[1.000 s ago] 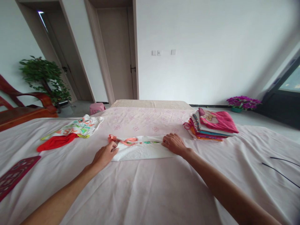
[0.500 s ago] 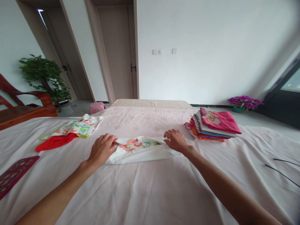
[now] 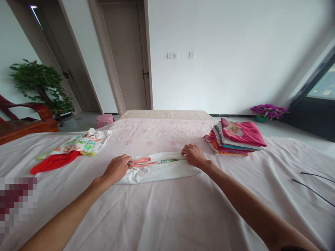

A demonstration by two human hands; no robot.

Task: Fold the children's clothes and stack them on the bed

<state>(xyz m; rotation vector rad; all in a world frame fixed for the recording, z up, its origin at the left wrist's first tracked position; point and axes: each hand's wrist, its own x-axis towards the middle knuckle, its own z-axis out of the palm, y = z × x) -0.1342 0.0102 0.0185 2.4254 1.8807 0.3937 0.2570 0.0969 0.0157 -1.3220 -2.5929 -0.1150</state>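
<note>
A white garment with pink trim and a coloured print lies folded in a long strip on the pale sheet in front of me. My left hand is closed on its left end, fingers curled over the pink trim. My right hand grips the right end, fingers bent onto the cloth. Both arms reach out over the bed.
A stack of folded clothes, pink on top, sits to the right of the garment. A printed white garment and a red one lie at the left. Black cables cross the sheet at the right. A wooden chair, a plant and doors stand behind.
Both hands lifted the far edge of the white garment and drew it toward me, then laid it down again. The view has shifted slightly to the right.
</note>
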